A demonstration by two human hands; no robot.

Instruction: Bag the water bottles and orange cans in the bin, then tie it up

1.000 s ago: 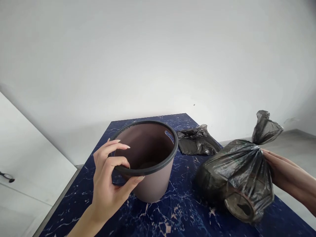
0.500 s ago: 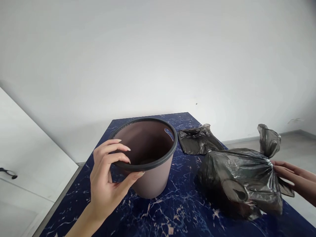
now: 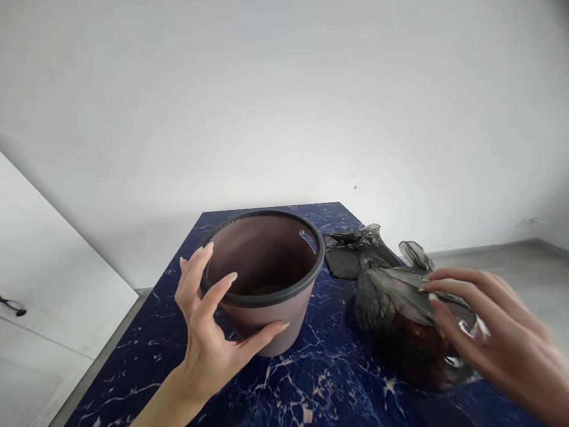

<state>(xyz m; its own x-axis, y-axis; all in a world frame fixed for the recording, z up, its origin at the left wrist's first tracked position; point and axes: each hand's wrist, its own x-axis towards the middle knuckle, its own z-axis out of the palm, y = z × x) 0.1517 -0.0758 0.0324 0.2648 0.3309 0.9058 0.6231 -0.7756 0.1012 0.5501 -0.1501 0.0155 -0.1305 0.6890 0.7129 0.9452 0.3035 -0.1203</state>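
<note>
A brown plastic bin with a dark grey rim stands upright on the dark blue marbled table. My left hand is open against the bin's near left side, thumb under the wall, fingers lifted off the rim. To the right lies a filled, tied black plastic bag. Spread and open, my right hand hovers over the bag's right end, fingertips touching or just above the plastic.
A second, flat black bag lies behind the filled one near the table's far right edge. A white wall rises behind the table. A white cabinet door with a dark handle is at the left. Grey floor shows at the right.
My left hand has let go of the bin's rim and opened beside it. The filled bag has settled onto the table, and my right hand moved over its top.
</note>
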